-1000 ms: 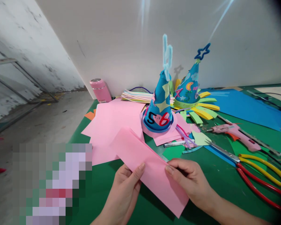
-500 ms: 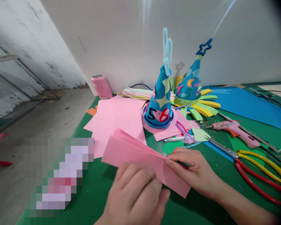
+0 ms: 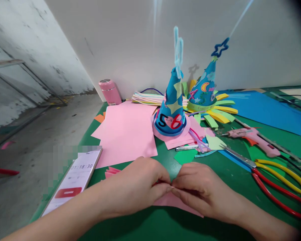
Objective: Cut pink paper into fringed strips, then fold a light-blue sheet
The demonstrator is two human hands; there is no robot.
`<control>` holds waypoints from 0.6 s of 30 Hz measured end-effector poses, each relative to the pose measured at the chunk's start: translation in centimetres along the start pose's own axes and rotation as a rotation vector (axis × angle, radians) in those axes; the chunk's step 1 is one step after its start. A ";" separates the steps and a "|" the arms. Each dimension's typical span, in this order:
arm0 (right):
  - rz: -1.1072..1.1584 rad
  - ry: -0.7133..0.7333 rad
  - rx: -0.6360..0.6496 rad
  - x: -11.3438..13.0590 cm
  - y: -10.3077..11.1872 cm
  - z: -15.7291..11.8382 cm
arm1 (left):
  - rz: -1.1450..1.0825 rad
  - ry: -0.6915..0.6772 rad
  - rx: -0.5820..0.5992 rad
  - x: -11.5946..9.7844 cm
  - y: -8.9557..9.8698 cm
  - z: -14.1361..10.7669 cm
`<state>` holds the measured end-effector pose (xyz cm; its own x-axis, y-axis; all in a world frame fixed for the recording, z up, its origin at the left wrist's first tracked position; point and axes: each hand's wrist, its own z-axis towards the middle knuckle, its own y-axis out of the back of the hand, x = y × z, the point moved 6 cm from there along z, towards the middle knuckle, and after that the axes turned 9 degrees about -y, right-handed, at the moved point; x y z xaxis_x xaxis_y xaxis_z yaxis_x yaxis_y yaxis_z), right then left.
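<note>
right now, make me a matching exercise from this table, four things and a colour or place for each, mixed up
1. folded paper
2. scissors
3. glue gun
4. phone

A. pink with an orange trigger
B. pale screen with a red patch
C. between the left hand and right hand
D. red and yellow handles

Pairs: 1-C, 2-D, 3-A, 4-B

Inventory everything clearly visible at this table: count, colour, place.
Phone: 1, white screen, left
Bottle: 1, pink, rear left
Paper strips: many, multicoloured, rear
Cone hats: 2, blue, rear
Flat sheets: several, pink, centre
Large sheet: 1, blue, right
Pen: 1, whitish, centre
Glue gun: 1, pink, right
Scissors: 1, red-yellow handles, right
Scraps, pipe cleaners: several, mixed, centre
Folded paper: 1, pink, in hands
Left hand: 1, bare, centre
Right hand: 1, bare, centre
</note>
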<state>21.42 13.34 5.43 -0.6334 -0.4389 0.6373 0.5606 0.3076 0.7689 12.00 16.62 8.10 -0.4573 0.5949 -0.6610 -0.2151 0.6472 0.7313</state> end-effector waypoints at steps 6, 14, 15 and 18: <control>0.014 -0.010 0.032 0.4 0.1 0.1 | -0.132 0.129 0.102 0.7 -0.2 -0.1; 0.262 -0.088 0.115 0.8 0.3 0.6 | -0.326 0.159 0.200 1.0 0.0 -0.5; 0.285 -0.097 0.133 0.9 0.3 0.6 | -0.355 0.162 0.203 1.1 -0.1 -0.6; 0.320 -0.108 0.172 1.0 0.1 0.6 | -0.441 0.174 0.200 1.5 -0.6 -0.9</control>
<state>20.53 13.41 6.22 -0.4989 -0.2086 0.8412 0.6472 0.5559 0.5217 10.62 16.72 6.85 -0.5008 0.1681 -0.8491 -0.2586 0.9071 0.3321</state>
